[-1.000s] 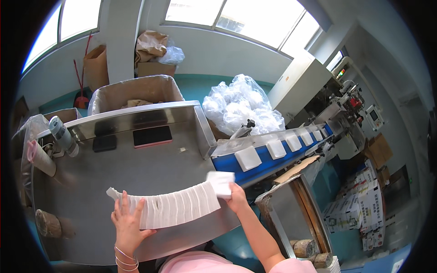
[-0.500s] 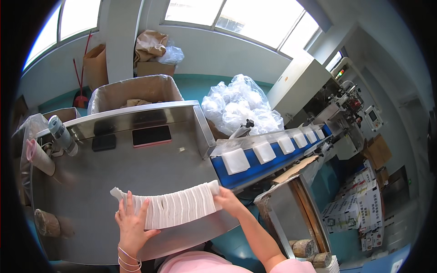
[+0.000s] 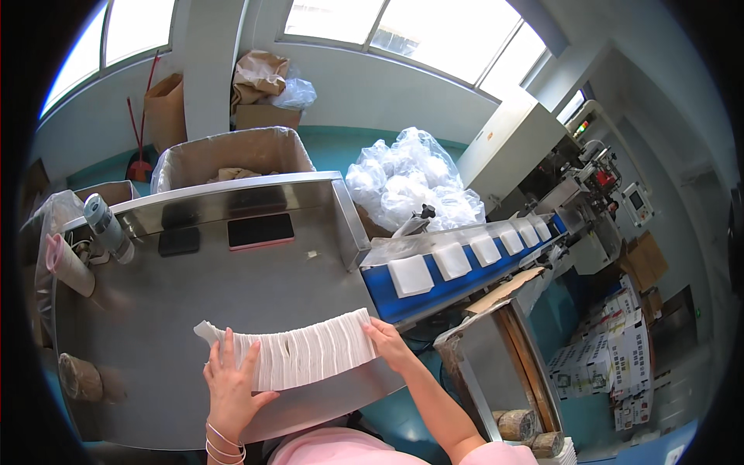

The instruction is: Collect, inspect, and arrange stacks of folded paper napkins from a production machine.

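A long row of folded white paper napkins (image 3: pixel 310 350) stands on edge on the steel table (image 3: pixel 163 341), packed face to face and bowed in a slight curve. Near its left end, my left hand (image 3: pixel 232 380) grips the row, fingers spread up over the napkins and thumb along the near side. The leftmost napkins lean out past those fingers. At the other end, my right hand (image 3: pixel 390 343) presses against the last napkin, its fingertips partly hidden behind the row.
A blue conveyor belt (image 3: pixel 380 291) carries separate white napkin stacks (image 3: pixel 411 276) at the right. On the table are a phone (image 3: pixel 261 231), a dark flat case (image 3: pixel 179 242), a bottle (image 3: pixel 108 229), a pink cup (image 3: pixel 70 266) and a brown roll (image 3: pixel 80 378). A lined carton (image 3: pixel 232 139) stands behind.
My left hand has shifted slightly right along with the row's left end. My right hand stays at the right end, and the row looks a little more compressed. The belt's stacks have moved slightly.
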{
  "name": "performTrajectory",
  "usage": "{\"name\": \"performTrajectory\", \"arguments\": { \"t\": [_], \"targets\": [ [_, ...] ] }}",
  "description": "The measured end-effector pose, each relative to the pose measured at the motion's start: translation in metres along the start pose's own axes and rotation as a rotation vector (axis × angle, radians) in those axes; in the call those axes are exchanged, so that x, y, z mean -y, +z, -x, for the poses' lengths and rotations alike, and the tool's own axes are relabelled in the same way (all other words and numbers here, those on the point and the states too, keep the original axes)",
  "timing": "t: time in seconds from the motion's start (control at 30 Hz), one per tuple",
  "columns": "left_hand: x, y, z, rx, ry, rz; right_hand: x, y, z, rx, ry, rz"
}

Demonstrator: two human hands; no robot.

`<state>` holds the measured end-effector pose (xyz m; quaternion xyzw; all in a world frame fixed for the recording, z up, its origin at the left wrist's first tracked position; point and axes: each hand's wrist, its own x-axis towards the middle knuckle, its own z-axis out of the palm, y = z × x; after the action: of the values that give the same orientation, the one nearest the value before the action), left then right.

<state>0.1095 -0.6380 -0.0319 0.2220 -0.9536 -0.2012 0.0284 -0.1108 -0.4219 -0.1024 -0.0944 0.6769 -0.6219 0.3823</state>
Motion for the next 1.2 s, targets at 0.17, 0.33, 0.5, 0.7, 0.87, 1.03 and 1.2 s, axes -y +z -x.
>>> {"name": "performTrajectory", "arguments": {
  "t": [0.17,0.33,0.5,0.7,0.87,1.03,1.2],
  "targets": [
    [0.000,0.000,0.001,-0.016,0.009,0.002,-0.013,-0.013,-0.015,-0.258,-0.031,-0.320],
    [-0.001,0.003,0.002,-0.016,0.023,0.013,0.003,-0.002,-0.003,-0.137,0.070,-0.462],
    [-0.005,0.002,0.000,-0.015,0.044,0.013,-0.007,-0.005,-0.001,0.060,0.020,0.003],
    [-0.005,0.003,0.000,-0.012,0.053,0.011,-0.012,-0.003,-0.007,0.054,-0.218,0.134],
    [-0.006,0.004,-0.001,-0.006,0.057,0.033,-0.014,-0.021,-0.017,-0.221,0.004,-0.719],
    [-0.012,0.002,-0.002,-0.020,0.070,0.063,-0.011,0.007,0.002,0.023,-0.064,-0.009],
    [-0.012,0.007,-0.005,-0.021,0.079,0.024,-0.010,0.007,-0.003,-0.049,0.070,-0.203]
  ]
}}
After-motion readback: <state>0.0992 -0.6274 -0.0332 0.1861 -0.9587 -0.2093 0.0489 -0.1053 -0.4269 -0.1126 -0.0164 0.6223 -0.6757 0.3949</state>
